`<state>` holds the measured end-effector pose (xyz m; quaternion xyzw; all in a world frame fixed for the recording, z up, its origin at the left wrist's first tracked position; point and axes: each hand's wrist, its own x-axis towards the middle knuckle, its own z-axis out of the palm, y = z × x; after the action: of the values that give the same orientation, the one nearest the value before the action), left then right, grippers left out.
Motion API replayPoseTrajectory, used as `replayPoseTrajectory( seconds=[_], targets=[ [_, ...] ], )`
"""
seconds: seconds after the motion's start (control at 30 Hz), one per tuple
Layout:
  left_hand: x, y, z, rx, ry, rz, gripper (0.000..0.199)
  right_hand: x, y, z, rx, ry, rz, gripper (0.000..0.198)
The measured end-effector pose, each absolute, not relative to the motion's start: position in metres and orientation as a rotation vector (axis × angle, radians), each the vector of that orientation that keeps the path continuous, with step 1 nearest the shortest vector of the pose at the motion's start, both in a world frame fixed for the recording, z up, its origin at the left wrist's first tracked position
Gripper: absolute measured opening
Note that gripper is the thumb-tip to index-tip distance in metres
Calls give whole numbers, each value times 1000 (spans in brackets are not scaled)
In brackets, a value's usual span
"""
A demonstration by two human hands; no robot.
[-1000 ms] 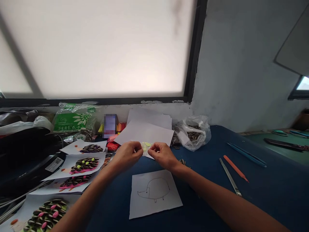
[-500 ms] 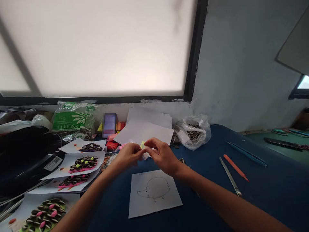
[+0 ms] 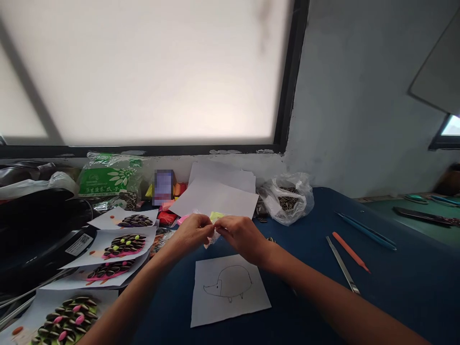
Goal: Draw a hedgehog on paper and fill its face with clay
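Note:
Above the drawing, my left hand (image 3: 193,231) and my right hand (image 3: 243,235) meet with fingertips pinched together. Both are closed on a small clear plastic bag (image 3: 212,239), whose crinkled lower part hangs between them; what is inside is mostly hidden. Just behind the fingers shows a yellow clay packet (image 3: 216,215), with a pink one (image 3: 183,219) beside my left hand. Nearer me lies a white sheet with a hedgehog outline (image 3: 233,290). A few striped sunflower seeds (image 3: 271,239) are partly hidden behind my right wrist.
Hedgehog pictures covered in seeds (image 3: 125,244) overlap on the left. Blank paper (image 3: 219,194) and an open bag of seeds (image 3: 287,199) stand along the wall. To the right lie a metal blade tool (image 3: 343,266), an orange tool (image 3: 350,251) and blue tweezers (image 3: 366,231).
My right hand has turned over, its fingers now pointing down at the left fingertips. More of the yellow packet and the hanging plastic shows.

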<state>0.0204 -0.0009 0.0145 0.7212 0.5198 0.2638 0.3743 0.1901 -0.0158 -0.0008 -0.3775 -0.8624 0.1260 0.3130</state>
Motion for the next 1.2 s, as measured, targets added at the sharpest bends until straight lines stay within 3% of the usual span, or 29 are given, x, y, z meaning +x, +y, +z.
replayPoseTrajectory(
  seconds=[0.4,0.63,0.8,1.0,1.2],
  targets=[
    [25,-7,19,1677,1236,702,12,188,-9,-4,-1063,-1944,768,13],
    [30,-9,22,1541,1252,749,8,189,-5,-1,-1040,-1833,1010,21],
    [29,-9,20,1576,1174,725,8,190,-4,-1,-1097,-1757,1035,6],
    [27,-7,14,1705,1146,739,23,194,-3,0,-1209,-1749,980,11],
    [27,-9,21,1895,1306,735,17,191,-7,3,-1245,-1823,897,10]
  ],
)
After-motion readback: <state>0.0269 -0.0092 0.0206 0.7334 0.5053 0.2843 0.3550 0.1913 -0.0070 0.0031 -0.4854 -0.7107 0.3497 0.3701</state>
